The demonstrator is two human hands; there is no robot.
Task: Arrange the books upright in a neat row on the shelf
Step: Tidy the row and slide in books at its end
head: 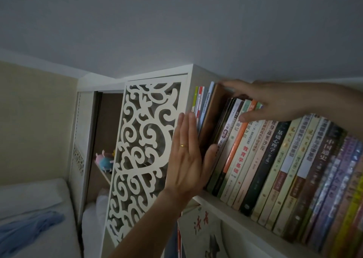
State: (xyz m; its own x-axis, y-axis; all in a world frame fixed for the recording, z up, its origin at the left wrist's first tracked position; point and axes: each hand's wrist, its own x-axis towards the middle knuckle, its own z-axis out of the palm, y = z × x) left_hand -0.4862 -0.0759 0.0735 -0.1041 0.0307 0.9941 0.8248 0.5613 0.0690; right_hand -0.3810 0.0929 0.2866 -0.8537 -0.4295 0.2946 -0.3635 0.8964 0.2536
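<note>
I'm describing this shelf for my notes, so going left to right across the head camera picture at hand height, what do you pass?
Soft toy → carved white panel → left hand → brown board → orange-spined book → black-spined book → purple books.

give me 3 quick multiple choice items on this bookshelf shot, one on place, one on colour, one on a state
1. Where is the carved white lattice panel?
A. left of the books
B. right of the books
C. above the books

2. What colour is the ring on the left hand?
A. gold
B. black
C. red

3. How is the left hand held?
A. fist
B. flat, fingers straight
C. pinching a book

Answers: 1 A, it stands left of the row of upright books. 2 A, a gold band shows on one finger. 3 B, the fingers lie straight against the leftmost spines.
</note>
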